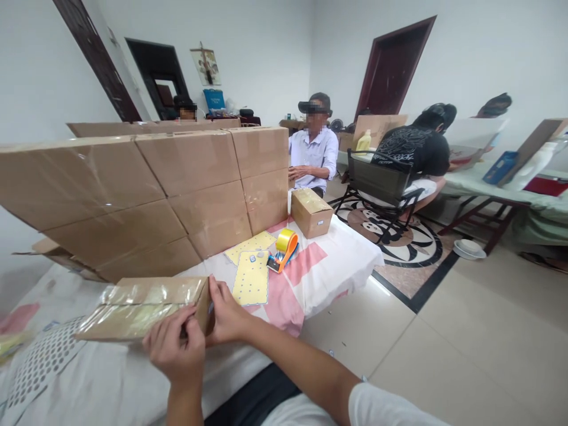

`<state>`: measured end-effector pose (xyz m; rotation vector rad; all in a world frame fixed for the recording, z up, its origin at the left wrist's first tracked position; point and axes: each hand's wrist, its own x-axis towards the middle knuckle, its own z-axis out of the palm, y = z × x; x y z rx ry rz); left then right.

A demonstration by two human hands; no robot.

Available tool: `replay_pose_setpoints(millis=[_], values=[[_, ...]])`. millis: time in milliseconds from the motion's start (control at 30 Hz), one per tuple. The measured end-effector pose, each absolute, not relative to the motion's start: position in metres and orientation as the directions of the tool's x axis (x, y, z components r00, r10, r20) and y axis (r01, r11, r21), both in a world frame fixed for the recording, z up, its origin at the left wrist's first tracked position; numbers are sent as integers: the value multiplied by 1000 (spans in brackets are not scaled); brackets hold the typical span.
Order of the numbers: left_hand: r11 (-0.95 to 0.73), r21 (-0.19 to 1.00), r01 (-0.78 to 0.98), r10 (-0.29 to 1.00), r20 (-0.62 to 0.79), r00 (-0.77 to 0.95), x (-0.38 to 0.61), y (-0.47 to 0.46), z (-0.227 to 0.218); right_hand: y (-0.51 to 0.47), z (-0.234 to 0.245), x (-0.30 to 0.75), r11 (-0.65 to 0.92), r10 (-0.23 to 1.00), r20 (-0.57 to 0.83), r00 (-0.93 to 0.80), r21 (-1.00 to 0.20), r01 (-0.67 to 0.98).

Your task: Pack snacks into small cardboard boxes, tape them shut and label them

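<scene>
A small taped cardboard box (146, 293) lies on the cloth-covered table in front of me, with shiny clear tape along its top. My left hand (175, 343) is closed with curled fingers at the box's near right corner. Against the box's right end, my right hand (228, 313) holds it, thumb up along the edge. A small bluish patch shows on that end, partly hidden by my fingers. An orange tape dispenser (284, 248) with a yellow roll stands beyond my right hand. Yellow dotted sheets (251, 281) lie beside it, one bearing small pale labels.
A wall of stacked cardboard boxes (190, 189) rises across the table's far side. Another box (311, 213) sits near the right edge of the tablecloth (346, 248). Across the table a person (315, 136) in a light shirt sits; another person (412, 142) sits on a chair at right.
</scene>
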<state>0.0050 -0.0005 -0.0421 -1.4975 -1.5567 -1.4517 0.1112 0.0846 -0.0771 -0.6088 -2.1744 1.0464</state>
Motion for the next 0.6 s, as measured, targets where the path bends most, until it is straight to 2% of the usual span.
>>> replay_pose_setpoints(millis=[100,200,400,500,600], values=[[-190,255,948,198,956,-217,5,-2,-45,81,-83,109,497,709,342,-617,-862,93],[-93,280,956,40,960,-277,4,-7,-55,79,-81,122,409,783,315,-536,-911,62],[-79,497,864,72,867,-492,-3,-7,-68,69,-65,174,317,869,312,-384,-947,-52],[-119,560,820,109,828,-550,-3,0,-71,64,-54,204,284,885,323,-336,-945,-160],[-145,604,784,153,796,-585,-3,4,-76,60,-37,242,333,879,395,-266,-909,-249]])
